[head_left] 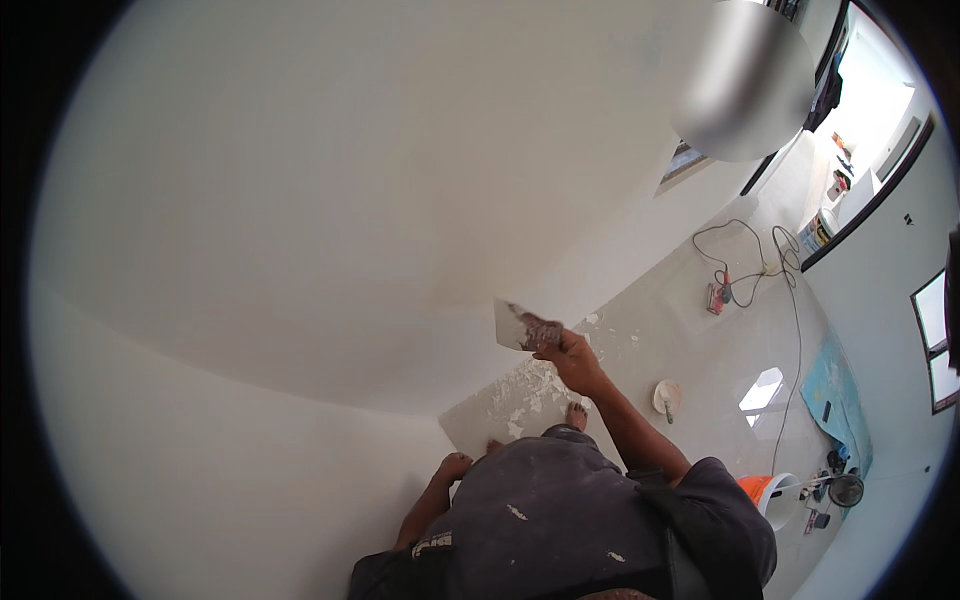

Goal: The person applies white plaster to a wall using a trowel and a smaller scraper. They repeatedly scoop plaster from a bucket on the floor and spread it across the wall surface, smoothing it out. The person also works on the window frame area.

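My right hand (pixel 574 361) is closed on the handle of a putty knife (pixel 510 326). Its wide pale blade is against or very close to the white wall (pixel 300 200), and dark smears cover the part near my fingers. Low at my left side, beside my dark, paint-spotted shirt, my left hand (pixel 456 466) is curled with its fingers mostly turned from sight; whatever it may hold cannot be made out. Under my bare feet (pixel 576 415), white flakes and splashes of filler (pixel 530 390) lie on the floor along the wall's foot.
On the glossy tiled floor (pixel 700 350) lie a round pale dish (pixel 667 397) with a tool in it and a red power sander (pixel 718 292) with a looping cable. An orange-and-white bucket (pixel 775 500) stands right of me, near a blue sheet (pixel 832 390). A doorway is at upper right.
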Demonstrator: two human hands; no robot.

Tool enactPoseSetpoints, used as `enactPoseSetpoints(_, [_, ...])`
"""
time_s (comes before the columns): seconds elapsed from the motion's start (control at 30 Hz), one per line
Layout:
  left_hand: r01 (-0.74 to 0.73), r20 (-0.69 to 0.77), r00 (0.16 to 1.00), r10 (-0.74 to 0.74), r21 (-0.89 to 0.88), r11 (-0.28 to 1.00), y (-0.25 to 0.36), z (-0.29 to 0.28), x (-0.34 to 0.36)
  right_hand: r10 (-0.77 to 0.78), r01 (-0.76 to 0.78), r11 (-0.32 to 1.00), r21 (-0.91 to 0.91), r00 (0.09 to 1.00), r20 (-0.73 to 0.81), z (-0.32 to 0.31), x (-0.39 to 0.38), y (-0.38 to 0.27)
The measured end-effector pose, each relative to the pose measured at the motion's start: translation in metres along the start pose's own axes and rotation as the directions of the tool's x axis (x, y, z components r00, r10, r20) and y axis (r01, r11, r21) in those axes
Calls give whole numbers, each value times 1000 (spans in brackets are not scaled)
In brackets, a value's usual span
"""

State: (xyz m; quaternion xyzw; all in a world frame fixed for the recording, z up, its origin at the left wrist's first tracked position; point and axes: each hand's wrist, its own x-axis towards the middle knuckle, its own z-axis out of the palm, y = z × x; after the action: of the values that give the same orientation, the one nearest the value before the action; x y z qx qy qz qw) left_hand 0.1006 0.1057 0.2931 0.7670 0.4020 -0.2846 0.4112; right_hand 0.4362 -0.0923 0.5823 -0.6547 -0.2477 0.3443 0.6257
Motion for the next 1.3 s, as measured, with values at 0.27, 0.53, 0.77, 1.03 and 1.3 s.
enactPoseSetpoints(0.27, [18, 97, 995, -18, -3, 1000, 50, 20, 21, -153, 157, 690, 707, 986, -70, -81, -7, 11])
enactPoseSetpoints(0.53, [21, 107, 994, -7, -133, 991, 26, 28, 33, -197, 242, 943, 226, 959, -203, -46, -23, -50])
enactPoseSetpoints(0.77, [62, 83, 995, -55, -86, 994, -17, 51, 60, -940, 371, 247, -895, 316, -128, 18, 28, -130])
enactPoseSetpoints(1.03, [39, 76, 997, -30, -118, 992, -30, 58, 51, -986, 372, 157, -915, 110, -124, 78, 98, -115])
enactPoseSetpoints(1.3, [31, 72, 997, -22, -133, 991, -20, 69, 33, -943, 505, 299, -810, 288, -168, 97, 96, -135])
